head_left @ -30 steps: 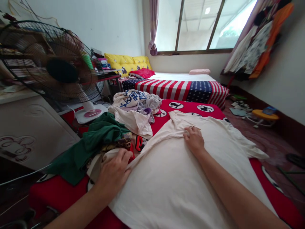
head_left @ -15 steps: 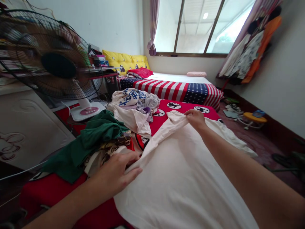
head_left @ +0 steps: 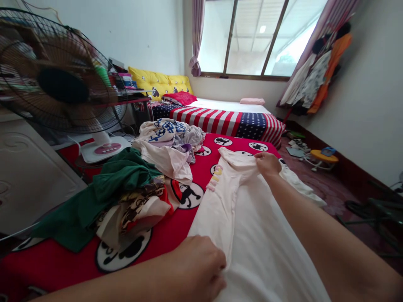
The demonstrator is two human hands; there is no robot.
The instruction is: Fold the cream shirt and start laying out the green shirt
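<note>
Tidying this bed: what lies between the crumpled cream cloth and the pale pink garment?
In the head view, bare red cartoon-print bedspread separates the crumpled cream cloth from the pale pink garment.

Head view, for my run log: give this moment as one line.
left hand: gripping pale pink garment | right hand: gripping its far end | beneath: red printed bedspread

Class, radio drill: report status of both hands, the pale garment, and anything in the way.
Left hand gripping pale pink garment near edge; right hand pinching its far end. Clothes heap to its left.
</note>
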